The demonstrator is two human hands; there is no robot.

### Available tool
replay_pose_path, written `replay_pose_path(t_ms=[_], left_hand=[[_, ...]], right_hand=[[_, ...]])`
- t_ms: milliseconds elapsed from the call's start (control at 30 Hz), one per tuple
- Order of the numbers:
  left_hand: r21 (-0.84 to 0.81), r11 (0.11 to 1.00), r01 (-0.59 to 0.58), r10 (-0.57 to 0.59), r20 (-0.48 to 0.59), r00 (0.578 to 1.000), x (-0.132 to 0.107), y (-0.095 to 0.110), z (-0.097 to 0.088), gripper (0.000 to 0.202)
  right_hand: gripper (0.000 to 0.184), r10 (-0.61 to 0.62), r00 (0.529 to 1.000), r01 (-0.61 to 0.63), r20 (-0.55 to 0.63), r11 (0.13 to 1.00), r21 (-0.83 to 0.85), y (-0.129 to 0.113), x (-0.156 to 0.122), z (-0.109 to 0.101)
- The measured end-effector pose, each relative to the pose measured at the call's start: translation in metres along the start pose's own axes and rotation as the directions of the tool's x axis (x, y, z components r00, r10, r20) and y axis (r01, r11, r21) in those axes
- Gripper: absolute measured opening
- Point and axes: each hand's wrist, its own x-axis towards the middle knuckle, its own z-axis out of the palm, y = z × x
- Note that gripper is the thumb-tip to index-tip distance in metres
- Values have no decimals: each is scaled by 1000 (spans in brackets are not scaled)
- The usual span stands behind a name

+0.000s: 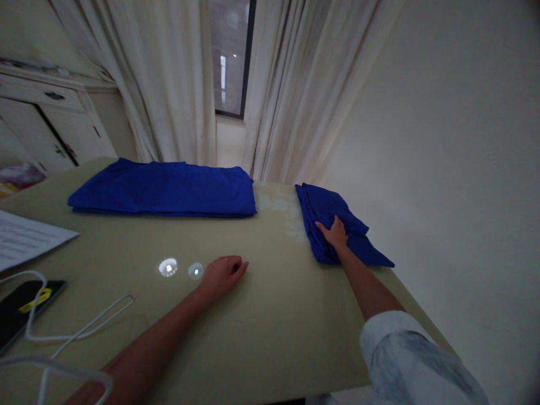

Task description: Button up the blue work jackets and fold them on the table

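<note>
On the right of the table, my right hand [336, 233] rests on a folded pile of blue cloth [323, 205]. Its thumb points left, apart from the fingers, which are partly bent against the fabric. My left hand [223, 277] lies on the table near the middle, loosely curled, with nothing visible in it. Beyond it, toward the back left, a wide piece of blue cloth [169, 188] is folded into a flat rectangle, untouched by either hand. One corner of the right-hand pile spreads toward the table's right edge.
A printed paper sheet [29, 239] lies at the left of the table [274, 326]. Nearer are a dark flat device [21, 309] with a yellow mark and a looping white cable [84, 333]. Curtains [169, 73] hang behind; a white wall [455, 169] borders the right.
</note>
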Motion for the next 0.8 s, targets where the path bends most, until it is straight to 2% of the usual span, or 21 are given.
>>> replay_pose_path(t_ms=[67, 133, 200, 267, 367, 500, 600, 667, 700, 733, 800], left_hand=[[-17, 1000, 2, -2, -10, 1000, 0, -1, 0, 47], [-15, 1000, 0, 0, -7, 1000, 0, 0, 0, 46], [-7, 1000, -6, 6, -1, 1000, -1, 0, 0, 45], [0, 1000, -12, 12, 3, 1000, -2, 0, -1, 45], [-4, 1000, -27, 27, -3, 1000, -4, 0, -1, 45], [-18, 998, -55, 55, -13, 998, -6, 0, -1, 44], [-1, 999, -50, 50, -18, 999, -5, 5, -1, 42], [14, 999, -30, 30, -13, 999, -5, 9, -1, 41], [18, 1000, -19, 20, -11, 1000, -4, 11, -1, 41], [19, 1000, -14, 14, -11, 1000, -4, 12, 0, 40], [1, 1000, -18, 18, -26, 1000, -2, 13, 0, 39]], right_hand=[[107, -58, 996, 58, 71, 998, 10, -4, -25, 4], [110, -148, 977, 158, 155, 986, -54, -1, -57, 13], [105, -223, 960, 250, 169, 956, -156, 8, -85, 22], [90, -267, 952, 298, 152, 924, -242, 20, -98, 23], [74, -296, 939, 335, 174, 901, -276, 48, -83, 8], [71, -329, 920, 366, 212, 915, -170, 96, -44, -25], [73, -325, 920, 358, 218, 924, -132, 112, -33, -36], [80, -303, 937, 328, 171, 935, -137, 98, -35, -30], [84, -306, 946, 319, 109, 940, -124, 81, -37, -23], [87, -325, 945, 327, 38, 941, -86, 59, -41, -13], [85, -400, 915, 404, -55, 912, 76, -3, -50, 17]])
